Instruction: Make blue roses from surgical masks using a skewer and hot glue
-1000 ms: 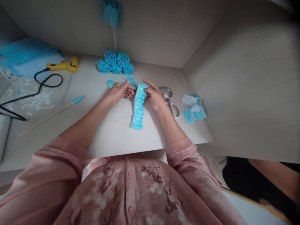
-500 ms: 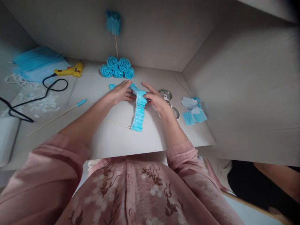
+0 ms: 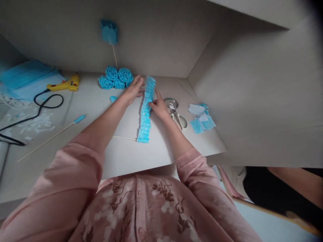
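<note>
A long pleated blue strip (image 3: 145, 114) lies stretched out on the table, running away from me, its far end reaching towards the back wall. My left hand (image 3: 134, 90) is at the left edge of its far half, fingers stretched out. On the opposite side, my right hand (image 3: 159, 107) has its thumb touching the strip's right edge and its index finger pointing away, apart from the thumb. A thin wooden stick (image 3: 124, 138) meets the near left corner of the strip. Beyond my left forearm a small blue piece (image 3: 113, 98) shows, partly hidden.
White-handled scissors (image 3: 182, 121) and a tape roll (image 3: 171, 103) lie right of my hand, beside blue and white scraps (image 3: 202, 118). Rolled blue flowers (image 3: 112, 74) stack at the back. Left are a yellow glue gun (image 3: 66, 84), face masks (image 3: 30, 75) and a blue-tipped stick (image 3: 55, 137).
The strip's far part, bunched between my hands before, now lies extended away from me. My hands have moved apart from its fold to either side. The whole view has shifted slightly.
</note>
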The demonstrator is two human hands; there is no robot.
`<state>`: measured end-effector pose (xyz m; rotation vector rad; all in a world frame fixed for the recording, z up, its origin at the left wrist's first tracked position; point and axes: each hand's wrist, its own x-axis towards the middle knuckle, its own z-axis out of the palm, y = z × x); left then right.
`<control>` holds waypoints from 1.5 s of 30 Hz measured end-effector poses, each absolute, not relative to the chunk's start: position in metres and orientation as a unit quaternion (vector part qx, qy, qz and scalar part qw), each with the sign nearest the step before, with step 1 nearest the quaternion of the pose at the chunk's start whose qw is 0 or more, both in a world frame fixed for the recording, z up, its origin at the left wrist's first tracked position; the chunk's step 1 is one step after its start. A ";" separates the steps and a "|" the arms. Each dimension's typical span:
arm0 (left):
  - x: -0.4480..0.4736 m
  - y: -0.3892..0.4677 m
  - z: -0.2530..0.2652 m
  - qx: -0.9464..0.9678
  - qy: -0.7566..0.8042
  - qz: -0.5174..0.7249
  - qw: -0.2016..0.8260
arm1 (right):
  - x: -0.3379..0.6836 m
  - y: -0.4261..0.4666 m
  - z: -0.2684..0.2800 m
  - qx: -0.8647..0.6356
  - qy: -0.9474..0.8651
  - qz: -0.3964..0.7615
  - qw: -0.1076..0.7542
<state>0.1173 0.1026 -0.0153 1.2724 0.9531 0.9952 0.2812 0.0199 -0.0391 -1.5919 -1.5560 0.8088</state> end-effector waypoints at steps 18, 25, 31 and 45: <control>0.068 0.059 -0.019 0.552 0.493 0.422 0.524 | 0.286 0.003 -0.020 -0.682 -0.656 0.111 0.304; 0.057 0.030 -0.031 0.603 0.494 0.384 0.495 | 0.286 0.001 -0.018 -0.665 -0.691 0.057 0.278; 0.059 0.039 -0.038 0.679 0.495 0.365 0.400 | 0.287 -0.001 -0.018 -0.652 -0.718 0.029 0.241; 0.087 0.055 -0.033 0.798 0.524 0.219 0.203 | 0.276 0.000 -0.023 -0.642 -0.748 0.002 0.170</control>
